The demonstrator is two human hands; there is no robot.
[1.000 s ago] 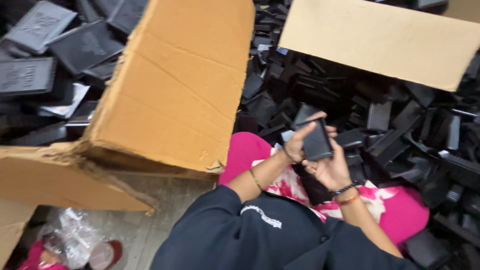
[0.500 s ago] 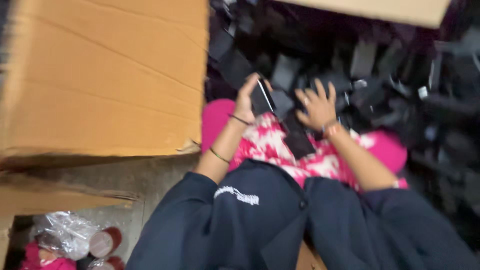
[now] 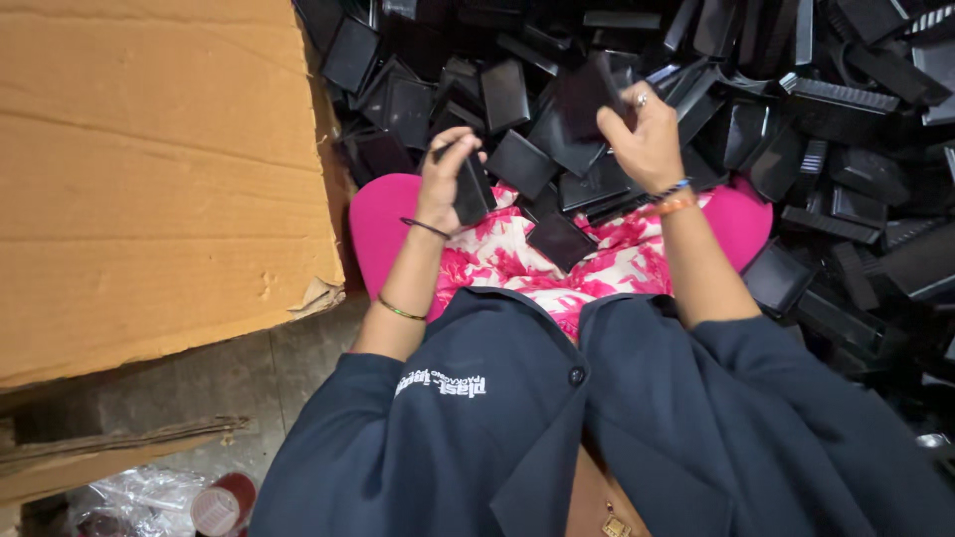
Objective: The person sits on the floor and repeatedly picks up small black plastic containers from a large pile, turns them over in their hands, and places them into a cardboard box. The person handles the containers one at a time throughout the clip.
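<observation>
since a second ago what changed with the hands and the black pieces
The right hand, empty and spread half a second ago, has closed on a black piece from the pile. The left hand still grips its own black part. The cardboard box stays put.

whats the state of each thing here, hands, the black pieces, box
left hand: closed around a black plastic piece, held upright
right hand: raised, gripping another black piece
loose black piece: lying flat on the lap
pile of black pieces: heaped, jumbled
cardboard box: edge torn at the corner
dark jacket: open at the front
</observation>
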